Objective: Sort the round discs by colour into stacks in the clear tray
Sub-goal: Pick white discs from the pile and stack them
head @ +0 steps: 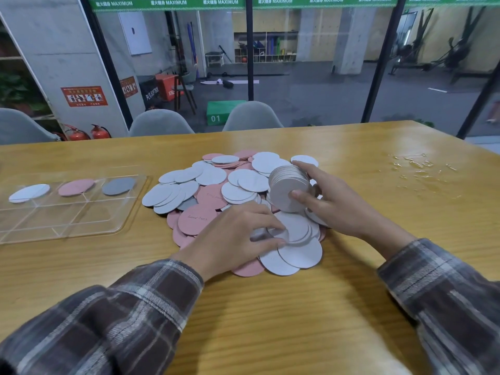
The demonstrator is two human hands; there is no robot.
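The right hand (332,204) is gripping a tilted stack (288,189) of thin matte white discs above the loose pink, white and grey pile (211,190) on the wood-grain table (270,307), the left hand (232,239) is pinching a white disc (293,228), and the clear compartmented tray (81,228) is lying leftward.

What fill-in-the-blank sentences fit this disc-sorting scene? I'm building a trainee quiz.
The clear plastic tray lies ____ of the loose pile of thin round discs.
Between the tray's white disc and dark grey disc sits a ____ one.
The stack of white discs held on edge is gripped by the ____ hand.
Missing: left; pink; right.
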